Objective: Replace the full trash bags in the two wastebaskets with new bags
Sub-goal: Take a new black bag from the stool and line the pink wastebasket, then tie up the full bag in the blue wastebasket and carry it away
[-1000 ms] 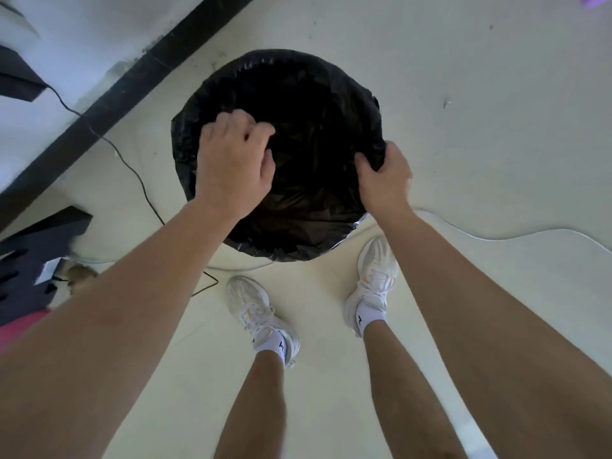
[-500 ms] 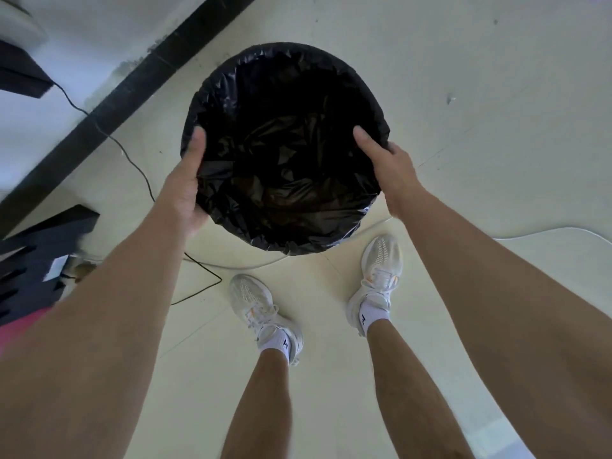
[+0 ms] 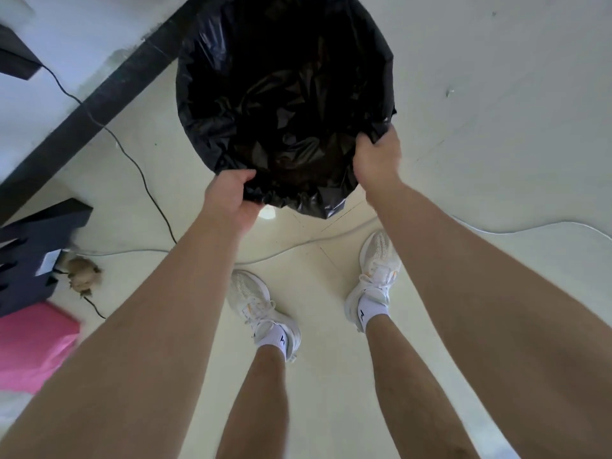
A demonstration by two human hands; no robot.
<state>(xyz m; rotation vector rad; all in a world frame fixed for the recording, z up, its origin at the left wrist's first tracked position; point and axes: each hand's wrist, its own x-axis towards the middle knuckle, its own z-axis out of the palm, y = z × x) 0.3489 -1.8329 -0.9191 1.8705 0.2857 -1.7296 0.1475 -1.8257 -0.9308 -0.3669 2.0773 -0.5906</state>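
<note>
Two risks noted: left hand [image 3: 231, 197] and right hand [image 3: 377, 160] both grip the black bag [image 3: 284, 94] at its near edge over the wastebasket [image 3: 267, 212], so uneven pulling may tear it or unseat the far side.

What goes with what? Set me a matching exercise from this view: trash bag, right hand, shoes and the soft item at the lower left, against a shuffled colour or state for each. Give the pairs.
Things:
1. trash bag
2. right hand
3. shoes
4. soft item at the lower left

Colour or state:
A. grips the bag's edge
B. pink
C. black, mouth open
D. white

Pairs: 1-C, 2-A, 3-D, 4-B.
</note>
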